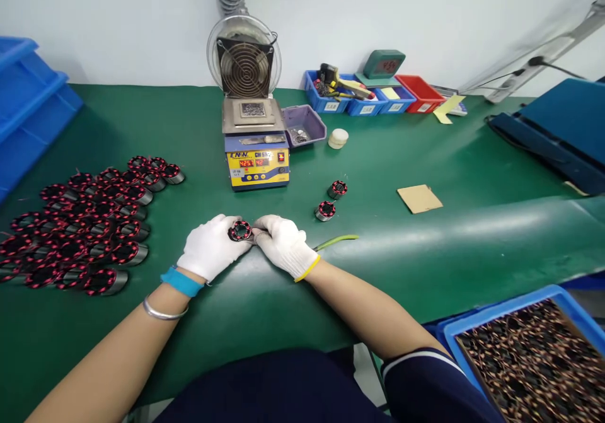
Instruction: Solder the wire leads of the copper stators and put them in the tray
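My left hand (213, 246), in a white glove with a blue wrist strap, is closed around a small motor stator (240, 231). Its ring of black and red windings faces up. At the stator's right edge, the fingertips of my gloved right hand (282, 241) are pinched together; whatever lies between them is too small to make out. A curved green tool handle (338, 241) sticks out from behind my right hand, which hides the rest of that tool. Two more stators, one nearer (325, 211) and one farther (337, 189), stand upright to the right on the green mat.
Many stators (70, 227) stand grouped at left, beside blue bins (28, 108). A solder pot (259, 164) with a fan (246, 67) behind it faces me. Beyond are a purple tray (312, 120), small bins (416, 92) and cardboard (420, 198). A blue-rimmed crate (472, 366) sits lower right.
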### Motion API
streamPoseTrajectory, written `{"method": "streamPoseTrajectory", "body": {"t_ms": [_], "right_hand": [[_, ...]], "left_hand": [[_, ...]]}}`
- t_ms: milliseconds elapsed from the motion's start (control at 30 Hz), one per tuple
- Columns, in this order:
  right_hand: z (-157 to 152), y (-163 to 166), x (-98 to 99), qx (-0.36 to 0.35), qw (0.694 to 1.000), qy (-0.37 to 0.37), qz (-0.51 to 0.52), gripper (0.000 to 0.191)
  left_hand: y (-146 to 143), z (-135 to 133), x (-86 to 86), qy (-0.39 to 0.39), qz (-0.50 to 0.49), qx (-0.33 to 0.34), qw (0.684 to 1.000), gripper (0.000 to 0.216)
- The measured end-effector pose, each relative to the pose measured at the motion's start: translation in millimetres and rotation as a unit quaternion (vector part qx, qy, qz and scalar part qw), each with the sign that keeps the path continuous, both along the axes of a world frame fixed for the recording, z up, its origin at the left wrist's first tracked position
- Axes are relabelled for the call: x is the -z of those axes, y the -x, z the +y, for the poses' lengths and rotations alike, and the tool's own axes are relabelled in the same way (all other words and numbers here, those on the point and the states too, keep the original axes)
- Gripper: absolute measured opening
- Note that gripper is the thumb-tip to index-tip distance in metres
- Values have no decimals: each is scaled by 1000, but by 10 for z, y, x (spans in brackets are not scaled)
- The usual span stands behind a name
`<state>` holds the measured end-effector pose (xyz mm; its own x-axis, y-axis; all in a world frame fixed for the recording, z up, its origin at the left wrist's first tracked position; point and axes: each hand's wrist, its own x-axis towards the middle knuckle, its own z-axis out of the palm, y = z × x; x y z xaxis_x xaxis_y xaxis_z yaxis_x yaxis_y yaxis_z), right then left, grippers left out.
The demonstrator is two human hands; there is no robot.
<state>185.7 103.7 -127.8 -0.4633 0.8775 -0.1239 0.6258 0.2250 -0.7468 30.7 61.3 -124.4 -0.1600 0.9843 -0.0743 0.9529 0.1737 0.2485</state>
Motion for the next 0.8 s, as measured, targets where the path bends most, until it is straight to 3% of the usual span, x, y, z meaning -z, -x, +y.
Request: {"method": "streamPoseTrajectory", "body": {"t_ms": [167, 300, 433, 567, 667, 733, 800], "right_hand": [[58, -7, 76, 114, 973, 127, 152, 19], [-35, 71, 96, 57, 953, 173, 244, 40], [-133, 127, 89, 53, 942, 161, 291, 35], [-160, 87, 84, 78, 975, 46, 201, 43], [-158, 39, 74, 84, 983, 2, 165, 46], [-149, 19, 65, 85, 981, 2, 175, 45], [-131, 13, 58, 91, 977, 7, 192, 44]], "left_hand": [[-64, -57, 117, -179, -77, -24, 980, 46], [-68, -63, 187, -246, -152, 36, 957, 42], [-60, -64, 214, -236, -177, 55, 954, 47], [-57, -73, 201, -207, -146, 33, 967, 52], [-59, -82, 126, -143, -123, 8, 982, 43], [-39, -88, 45, -84, -172, 24, 981, 28], [20, -99, -48, -14, -286, 46, 957, 23]]}}
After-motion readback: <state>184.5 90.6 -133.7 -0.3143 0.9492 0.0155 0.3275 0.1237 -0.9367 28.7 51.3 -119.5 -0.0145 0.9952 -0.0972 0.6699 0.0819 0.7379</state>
